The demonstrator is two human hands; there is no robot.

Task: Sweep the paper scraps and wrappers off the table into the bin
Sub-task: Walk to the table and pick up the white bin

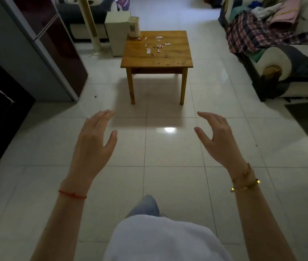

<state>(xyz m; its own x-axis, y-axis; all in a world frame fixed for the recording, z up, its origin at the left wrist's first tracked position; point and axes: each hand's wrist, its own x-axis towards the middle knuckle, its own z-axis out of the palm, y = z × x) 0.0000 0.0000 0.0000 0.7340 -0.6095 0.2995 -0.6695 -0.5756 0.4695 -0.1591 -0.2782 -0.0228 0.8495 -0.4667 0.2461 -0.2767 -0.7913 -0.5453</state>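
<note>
Tiled floor (168, 185) | scraps (157, 45) on table (157, 61) | left hand (91, 142), right hand (217, 140) spread, empty

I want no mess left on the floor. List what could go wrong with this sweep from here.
1. The scraps lie spread over the far half of the table; a single sweep could miss some or push them off an edge onto the tiles.
2. No open bin is clearly visible; the white box beside the table might be it.
3. The left hand and right hand are empty and short of the table.
</note>
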